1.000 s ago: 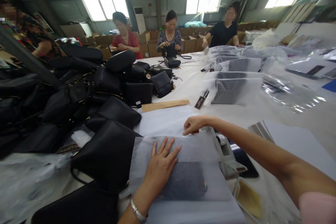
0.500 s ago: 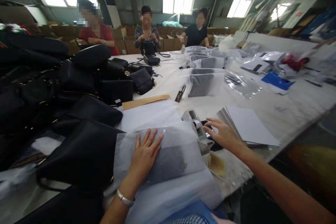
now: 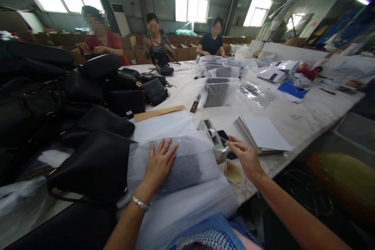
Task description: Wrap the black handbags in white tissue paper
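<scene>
My left hand lies flat, fingers spread, on white translucent tissue paper. A dark handbag shows through that paper under and beside my palm. My right hand pinches the end of a thin clear strip of tape with thumb and fingers. The strip runs to the grey tape dispenser, just left of those fingers. A dark flat object beside the dispenser is partly hidden. Nearer to me sits a small tray with something yellowish in it.
Black handbags are heaped along the left. White card sheets lie stacked to the right. Tissue-wrapped bags stand in a row farther back, near clear plastic. Several people work across the table, before cardboard boxes.
My right hand has gone from fingers apart beside the dispenser to a pinch on the tape. My left hand stays pressed on the tissue. The view has shifted slightly.
</scene>
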Available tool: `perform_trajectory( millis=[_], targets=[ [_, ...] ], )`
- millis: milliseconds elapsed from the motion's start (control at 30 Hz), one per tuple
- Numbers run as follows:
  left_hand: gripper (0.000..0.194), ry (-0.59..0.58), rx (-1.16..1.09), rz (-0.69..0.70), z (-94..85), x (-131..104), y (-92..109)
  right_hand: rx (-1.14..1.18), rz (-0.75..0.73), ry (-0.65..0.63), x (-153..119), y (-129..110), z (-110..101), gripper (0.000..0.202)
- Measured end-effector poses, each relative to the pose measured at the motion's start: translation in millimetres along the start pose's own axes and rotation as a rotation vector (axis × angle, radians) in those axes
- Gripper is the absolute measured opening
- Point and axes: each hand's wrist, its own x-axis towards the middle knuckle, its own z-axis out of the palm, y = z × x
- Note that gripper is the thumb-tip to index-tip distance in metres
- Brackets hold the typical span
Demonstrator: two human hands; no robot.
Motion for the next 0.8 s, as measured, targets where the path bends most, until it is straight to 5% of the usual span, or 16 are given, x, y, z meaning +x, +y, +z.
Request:
perform_trajectory(
  millis=[200, 333, 567, 800],
  targets=[
    [0.042, 0.016, -0.011, 0.000, 0.4, -0.2, -0.1, 0.233, 0.328, -0.142, -32.9, 2.2, -12.8, 0.042],
    [0.041, 0.016, -0.023, -0.001, -0.9, -0.1, 0.2, 0.131, 0.412, -0.240, -30.2, 24.7, -20.3, 0.041],
    [0.041, 0.013, -0.035, -0.008, -3.1, 0.2, 0.7, -0.744, -0.140, -0.314, 3.4, 30.5, -41.8, 0.033],
    [0.044, -0.017, -0.153, -0.018, -7.1, 3.9, -3.6, -1.077, -0.812, -0.396, 14.2, -15.2, -63.9, 0.031]
  ],
)
